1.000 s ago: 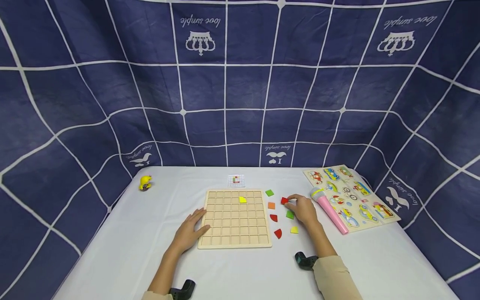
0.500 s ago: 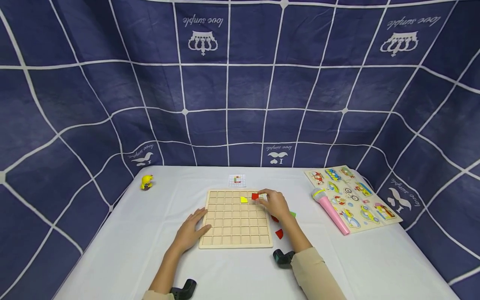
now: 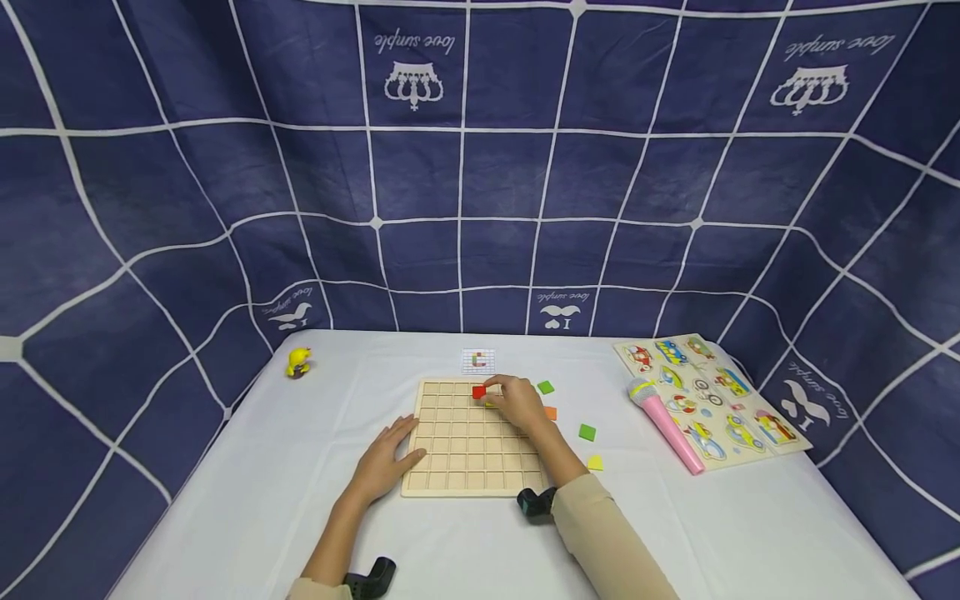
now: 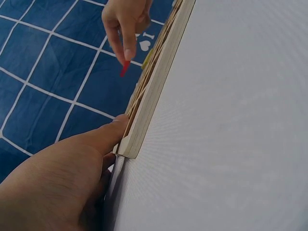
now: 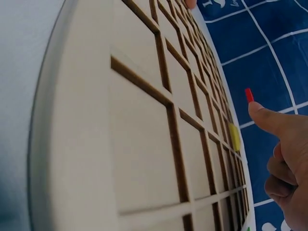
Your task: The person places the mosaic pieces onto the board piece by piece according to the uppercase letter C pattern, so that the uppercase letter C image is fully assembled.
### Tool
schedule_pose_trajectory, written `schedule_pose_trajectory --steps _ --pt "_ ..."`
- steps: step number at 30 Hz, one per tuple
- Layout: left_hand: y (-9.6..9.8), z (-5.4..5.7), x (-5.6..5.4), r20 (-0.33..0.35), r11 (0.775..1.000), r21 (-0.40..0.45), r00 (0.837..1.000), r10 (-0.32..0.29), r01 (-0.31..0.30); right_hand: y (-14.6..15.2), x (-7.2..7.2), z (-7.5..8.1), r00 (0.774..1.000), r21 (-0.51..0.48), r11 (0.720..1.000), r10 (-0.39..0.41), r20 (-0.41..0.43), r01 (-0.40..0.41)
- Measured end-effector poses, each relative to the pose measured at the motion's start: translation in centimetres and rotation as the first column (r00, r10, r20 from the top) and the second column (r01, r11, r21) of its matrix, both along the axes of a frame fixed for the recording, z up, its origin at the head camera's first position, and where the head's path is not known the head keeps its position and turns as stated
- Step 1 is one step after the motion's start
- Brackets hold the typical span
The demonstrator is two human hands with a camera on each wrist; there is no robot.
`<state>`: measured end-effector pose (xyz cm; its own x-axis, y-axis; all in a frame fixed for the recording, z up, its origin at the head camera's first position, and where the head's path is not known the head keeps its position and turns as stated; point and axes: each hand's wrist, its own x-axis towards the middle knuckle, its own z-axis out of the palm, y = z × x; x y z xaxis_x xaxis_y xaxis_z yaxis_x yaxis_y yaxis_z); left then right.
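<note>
A wooden grid board (image 3: 465, 454) lies on the white table. Over its back rows, my right hand (image 3: 519, 403) pinches a small red square tile (image 3: 478, 392) between thumb and fingertips. Both wrist views show this tile held clear of the board's surface. Just below it on the board sits a yellow tile (image 5: 234, 137), partly covered by my fingers in the head view. My left hand (image 3: 380, 458) rests at the board's left edge, fingers extended and thumb (image 4: 113, 131) touching the frame. A small printed card (image 3: 478, 361) with a coloured pattern lies behind the board.
Right of the board lie green tiles (image 3: 587, 432), an orange tile (image 3: 551, 413) and a yellow piece (image 3: 595, 462). Farther right, a pink toy microphone (image 3: 673, 433) overlaps a picture puzzle board (image 3: 708, 392). A yellow toy figure (image 3: 297, 362) stands at the back left.
My right hand has carried the red square tile leftward from the pieces beside the board to above its back rows. The right forearm now hides the red curved pieces. My left hand stays at the edge.
</note>
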<state>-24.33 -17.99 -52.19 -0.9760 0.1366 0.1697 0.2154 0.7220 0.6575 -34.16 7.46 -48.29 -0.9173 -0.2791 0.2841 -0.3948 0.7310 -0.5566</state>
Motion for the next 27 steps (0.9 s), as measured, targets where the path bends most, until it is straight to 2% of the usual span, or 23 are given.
schedule_pose_trajectory --steps 6,18,27 --pt "0.1 0.0 0.0 -0.016 1.0 0.007 1.0 -0.01 0.011 -0.2 -0.3 -0.7 0.999 0.034 0.999 0.008 0.04 -0.01" --pt "0.2 0.2 0.0 -0.019 1.0 0.005 1.0 -0.008 0.008 0.0 -0.2 -0.9 0.999 0.039 0.999 0.023 0.025 -0.024" --pt "0.1 0.0 0.0 -0.02 1.0 0.008 1.0 -0.007 0.007 -0.3 -0.3 -1.2 0.999 0.041 0.999 0.03 0.044 -0.032"
